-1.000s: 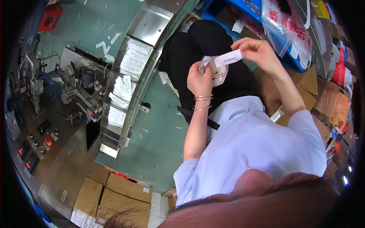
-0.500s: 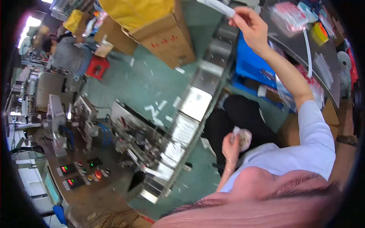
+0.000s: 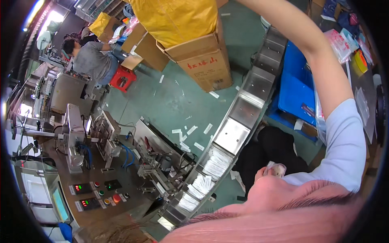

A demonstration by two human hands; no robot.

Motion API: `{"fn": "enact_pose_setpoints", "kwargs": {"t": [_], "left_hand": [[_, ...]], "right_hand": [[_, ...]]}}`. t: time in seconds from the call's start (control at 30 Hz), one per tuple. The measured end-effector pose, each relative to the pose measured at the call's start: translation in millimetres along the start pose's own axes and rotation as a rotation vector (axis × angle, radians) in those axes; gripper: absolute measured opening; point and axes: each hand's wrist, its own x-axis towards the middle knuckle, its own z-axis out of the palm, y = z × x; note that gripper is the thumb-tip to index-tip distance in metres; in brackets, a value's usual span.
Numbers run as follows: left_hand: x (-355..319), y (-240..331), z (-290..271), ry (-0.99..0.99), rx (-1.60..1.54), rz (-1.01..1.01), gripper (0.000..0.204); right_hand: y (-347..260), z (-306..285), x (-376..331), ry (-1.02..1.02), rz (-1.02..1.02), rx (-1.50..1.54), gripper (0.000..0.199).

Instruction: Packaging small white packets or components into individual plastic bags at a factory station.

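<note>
Two big things fill the room from where I stand: a packing machine (image 3: 121,162) with a panel of buttons and red readouts, and a long curved conveyor of steel trays (image 3: 239,121) running past it. Several lower trays hold stacks of white flat packets (image 3: 216,162), probably laid there so the line can carry them on; the upper trays are bare. Beyond the conveyor stands a cardboard box (image 3: 202,56) topped with a yellow sack (image 3: 178,16), and a blue bin (image 3: 298,87) sits close against the conveyor's far side. Another person in a grey shirt (image 3: 91,60) works bent over a bench beside a red stool (image 3: 123,79). White slips (image 3: 190,133) lie scattered over the green floor.

The person's right arm (image 3: 324,69) is raised high, perhaps to reach over the conveyor, and its hand lies beyond the frame's top edge, so I cannot tell its grip. The left hand (image 3: 265,175), low near the lap, is closed around a small clump of pale packets (image 3: 277,169), held close to the body.
</note>
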Motion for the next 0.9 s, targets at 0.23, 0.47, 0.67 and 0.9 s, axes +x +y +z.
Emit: {"fn": "enact_pose_setpoints", "kwargs": {"t": [0.23, 0.47, 0.67, 0.9], "left_hand": [[15.6, -12.0, -18.2, 0.005, 0.004, 0.022, 0.035], [37.2, -11.8, -33.8, 0.025, -0.031, 0.053, 0.033], [39.1, 0.8, -28.4, -0.045, -0.050, 0.081, 0.033], [7.0, 11.4, -29.7, -0.065, -0.045, 0.113, 0.032]], "right_hand": [[33.5, 42.0, -214.8, -1.116, 0.416, -0.148, 0.027], [25.5, 69.3, -259.5, -0.971, 0.413, -0.370, 0.024], [-57.5, 86.1, -269.2, -0.937, 0.337, -0.304, 0.016], [-101.9, 76.4, -246.2, -0.987, 0.565, -0.287, 0.017]]}}
